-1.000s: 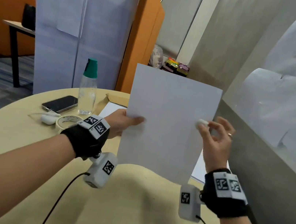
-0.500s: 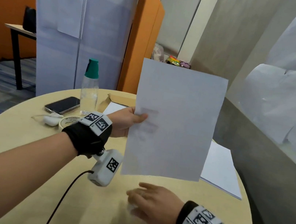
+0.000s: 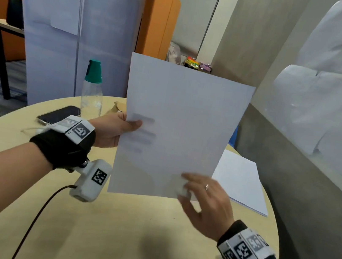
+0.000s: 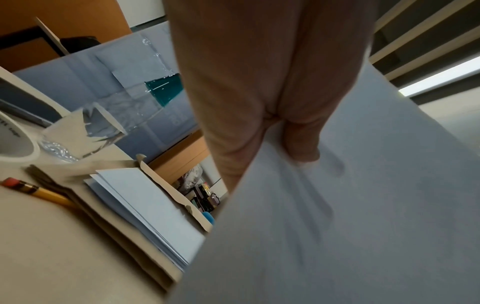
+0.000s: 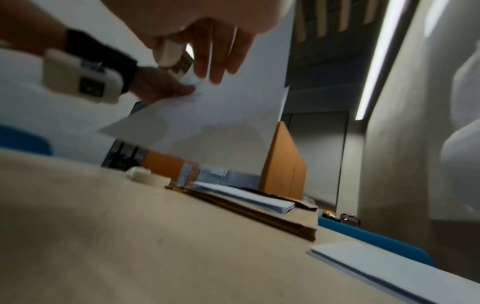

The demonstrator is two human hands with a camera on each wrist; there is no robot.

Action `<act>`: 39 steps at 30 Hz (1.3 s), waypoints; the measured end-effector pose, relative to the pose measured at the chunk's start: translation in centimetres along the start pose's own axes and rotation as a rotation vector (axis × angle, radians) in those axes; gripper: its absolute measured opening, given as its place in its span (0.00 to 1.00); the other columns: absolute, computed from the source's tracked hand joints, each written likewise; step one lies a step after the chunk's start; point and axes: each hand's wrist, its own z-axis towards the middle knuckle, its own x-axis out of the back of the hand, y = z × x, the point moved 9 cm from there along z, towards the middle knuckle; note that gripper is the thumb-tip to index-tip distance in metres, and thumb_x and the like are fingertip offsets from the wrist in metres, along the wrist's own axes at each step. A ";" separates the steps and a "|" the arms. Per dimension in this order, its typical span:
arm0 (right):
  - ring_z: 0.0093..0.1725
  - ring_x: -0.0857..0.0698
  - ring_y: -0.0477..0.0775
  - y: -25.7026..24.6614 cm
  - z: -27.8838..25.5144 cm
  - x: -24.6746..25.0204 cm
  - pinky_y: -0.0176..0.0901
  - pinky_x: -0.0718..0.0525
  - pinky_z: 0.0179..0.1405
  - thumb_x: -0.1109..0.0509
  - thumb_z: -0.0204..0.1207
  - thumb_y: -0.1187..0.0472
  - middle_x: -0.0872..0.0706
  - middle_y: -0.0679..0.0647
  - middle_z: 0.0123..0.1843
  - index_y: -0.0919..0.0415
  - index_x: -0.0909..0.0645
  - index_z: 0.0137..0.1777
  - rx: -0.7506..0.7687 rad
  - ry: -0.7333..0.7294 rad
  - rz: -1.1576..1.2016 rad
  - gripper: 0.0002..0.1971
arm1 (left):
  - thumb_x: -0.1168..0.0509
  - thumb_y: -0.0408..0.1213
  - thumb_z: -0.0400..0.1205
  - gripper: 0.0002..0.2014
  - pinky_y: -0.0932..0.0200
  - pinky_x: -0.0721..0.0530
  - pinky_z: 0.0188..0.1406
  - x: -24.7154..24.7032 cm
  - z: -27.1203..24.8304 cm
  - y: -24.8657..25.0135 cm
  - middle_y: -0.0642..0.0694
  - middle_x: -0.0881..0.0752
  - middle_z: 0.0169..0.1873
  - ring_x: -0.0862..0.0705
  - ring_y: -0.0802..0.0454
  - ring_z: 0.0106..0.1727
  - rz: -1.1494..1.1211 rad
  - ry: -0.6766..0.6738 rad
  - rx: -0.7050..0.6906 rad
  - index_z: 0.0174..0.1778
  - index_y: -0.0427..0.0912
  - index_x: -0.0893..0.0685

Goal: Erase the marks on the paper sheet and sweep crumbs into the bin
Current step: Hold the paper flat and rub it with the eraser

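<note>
White and thin, the paper sheet [image 3: 178, 130] stands upright at frame centre, pinched at its left edge by the left hand [image 3: 112, 129]. The right hand [image 3: 205, 203], half a second ago low over the counter [image 3: 127, 233], has risen to the sheet's lower right corner, fingers curled round a small white eraser [image 5: 170, 52]; rubbing probably resumes. No bin is visible.

An orange partition [image 3: 159, 14] stands behind the round table [image 3: 106, 230], grey wall [image 3: 304, 182] alongside.
</note>
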 end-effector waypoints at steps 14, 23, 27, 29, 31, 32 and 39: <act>0.38 0.17 0.45 6.4 -4.0 -0.5 0.30 0.22 0.35 0.34 0.72 0.37 0.15 0.44 0.33 0.49 0.24 0.37 -0.684 -0.174 0.303 0.16 | 0.46 0.30 0.86 0.13 0.59 0.11 0.29 4.8 -3.0 -0.6 0.48 0.08 0.34 0.09 0.53 0.33 0.032 0.298 -0.022 0.65 0.35 0.24; 0.46 0.17 0.54 6.2 -4.5 -6.0 0.48 0.21 0.48 0.34 0.77 0.62 0.13 0.53 0.45 0.62 0.16 0.45 -1.470 -0.141 1.179 0.06 | 0.45 0.29 0.86 0.16 0.58 0.11 0.34 5.3 -4.9 -2.9 0.42 0.11 0.48 0.11 0.51 0.37 0.041 0.343 0.044 0.70 0.35 0.26; 0.47 0.17 0.57 4.8 -4.5 -7.5 0.48 0.20 0.48 0.33 0.77 0.61 0.14 0.56 0.48 0.66 0.17 0.50 -1.526 -0.196 1.099 0.09 | 0.45 0.29 0.86 0.17 0.60 0.11 0.33 5.6 -6.1 -4.5 0.45 0.11 0.44 0.11 0.52 0.36 0.069 0.352 0.117 0.71 0.34 0.27; 0.49 0.21 0.54 6.1 -5.1 -6.7 0.45 0.24 0.48 0.34 0.78 0.59 0.19 0.52 0.48 0.62 0.21 0.47 -1.621 -0.029 0.931 0.06 | 0.45 0.28 0.86 0.18 0.62 0.11 0.31 5.6 -6.7 -5.5 0.46 0.12 0.43 0.10 0.55 0.33 0.098 0.353 0.149 0.72 0.33 0.28; 0.45 0.24 0.50 6.7 -5.6 -5.7 0.44 0.25 0.45 0.37 0.80 0.57 0.23 0.51 0.47 0.59 0.24 0.48 -1.705 0.221 0.909 0.05 | 0.47 0.27 0.86 0.17 0.62 0.11 0.31 5.4 -7.4 -6.6 0.46 0.14 0.45 0.10 0.57 0.31 0.123 0.344 0.181 0.72 0.34 0.28; 0.41 0.23 0.49 6.3 -5.7 -5.8 0.42 0.24 0.42 0.39 0.80 0.57 0.23 0.51 0.45 0.58 0.25 0.46 -1.728 0.313 0.989 0.06 | 0.47 0.27 0.86 0.17 0.60 0.11 0.32 5.2 -7.8 -7.3 0.46 0.15 0.45 0.10 0.56 0.32 0.133 0.337 0.203 0.72 0.35 0.29; 0.37 0.14 0.54 -5.3 -4.6 -13.0 0.40 0.17 0.38 0.42 0.80 0.56 0.16 0.57 0.36 0.57 0.30 0.36 -1.879 0.028 1.633 0.12 | 0.50 0.28 0.88 0.18 0.54 0.15 0.39 4.9 -9.0 -10.3 0.44 0.16 0.48 0.17 0.49 0.45 0.183 0.326 0.318 0.74 0.35 0.30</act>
